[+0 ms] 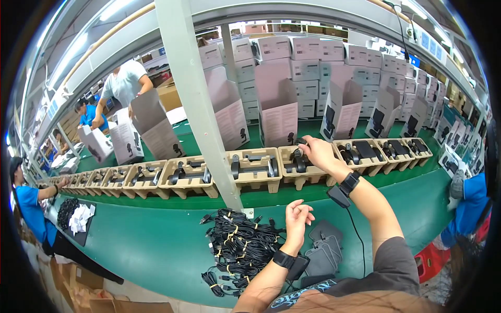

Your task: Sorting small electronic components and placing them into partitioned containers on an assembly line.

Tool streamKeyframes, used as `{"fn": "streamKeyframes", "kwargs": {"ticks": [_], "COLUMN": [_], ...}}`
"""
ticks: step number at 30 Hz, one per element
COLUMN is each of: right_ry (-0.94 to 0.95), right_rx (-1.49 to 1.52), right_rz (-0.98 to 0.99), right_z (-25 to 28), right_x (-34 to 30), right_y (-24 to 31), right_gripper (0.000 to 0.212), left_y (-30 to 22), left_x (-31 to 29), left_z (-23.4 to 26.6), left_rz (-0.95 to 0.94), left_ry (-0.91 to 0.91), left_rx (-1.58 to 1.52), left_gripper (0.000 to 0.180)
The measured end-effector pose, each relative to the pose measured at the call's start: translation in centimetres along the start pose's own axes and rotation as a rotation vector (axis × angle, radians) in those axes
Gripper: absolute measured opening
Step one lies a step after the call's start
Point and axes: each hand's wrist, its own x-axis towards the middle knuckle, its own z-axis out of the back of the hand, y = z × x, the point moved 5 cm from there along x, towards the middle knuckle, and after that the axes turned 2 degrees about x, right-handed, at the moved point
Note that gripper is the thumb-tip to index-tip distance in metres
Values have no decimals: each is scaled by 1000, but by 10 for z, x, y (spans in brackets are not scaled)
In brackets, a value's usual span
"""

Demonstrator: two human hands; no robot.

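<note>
Many black cables (237,242) heaped on the green bench (156,235).
Your left hand (296,221), beside the heap, hangs relaxed, half-curled, empty. Beyond, your right hand (318,152) pinches a dark cable bundle (300,141) over a tan tray (287,169). Behind: upright cartons (276,117), then stacked boxes (305,70).

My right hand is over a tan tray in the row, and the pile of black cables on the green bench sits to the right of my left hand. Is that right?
Not quite: the head view shows the pile of black cables to the left of your left hand. The rest stands: your right hand is over a tan tray, and the pile is on the green bench.
</note>
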Motion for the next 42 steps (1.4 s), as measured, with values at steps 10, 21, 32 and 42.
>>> {"fn": "streamKeyframes", "kwargs": {"ticks": [10,21,32,42], "right_ry": [104,456,128,244], "right_rx": [-408,-1207,-318,-125], "right_rz": [269,266,-64,-166], "right_z": [-65,-118,-116,-108], "right_x": [25,22,22,28], "right_y": [32,48,24,2], "right_gripper": [14,12,18,24], "left_y": [-3,-2,-3,-4], "left_x": [0,1,1,-2], "left_z": [7,18,29,35], "left_rz": [41,57,68,102], "left_ry": [38,30,12,0], "left_rx": [18,49,133,214], "left_gripper": [22,20,19,15]}}
